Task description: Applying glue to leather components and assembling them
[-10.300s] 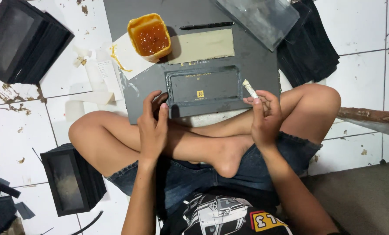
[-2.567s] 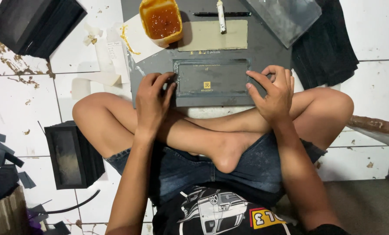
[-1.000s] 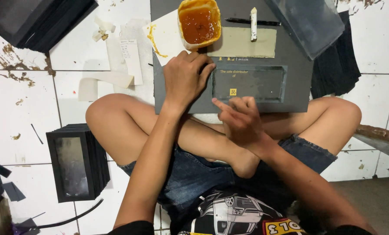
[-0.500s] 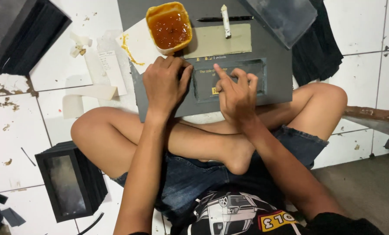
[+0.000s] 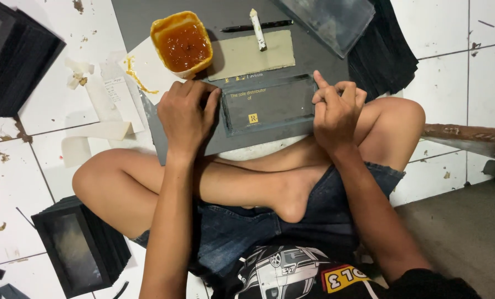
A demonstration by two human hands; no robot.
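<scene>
Left hand (image 5: 187,113): fingers pressed flat on dark rectangular box panel (image 5: 269,104), left end.
Right hand (image 5: 336,108): fingers curled, index touching panel's right edge.
Glue tub (image 5: 182,44): orange, behind the panel.

Orange glue tub (image 5: 183,43), stacked black boxes (image 5: 78,252)

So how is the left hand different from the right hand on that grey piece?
The left hand lies flat, fingers spread over the left end of the dark grey panel; the right hand is curled, pressing the right edge with one fingertip raised. The left hand sits beside the orange glue tub; the right hand is far from it. Both touch the same panel, and neither holds a tool.
</scene>
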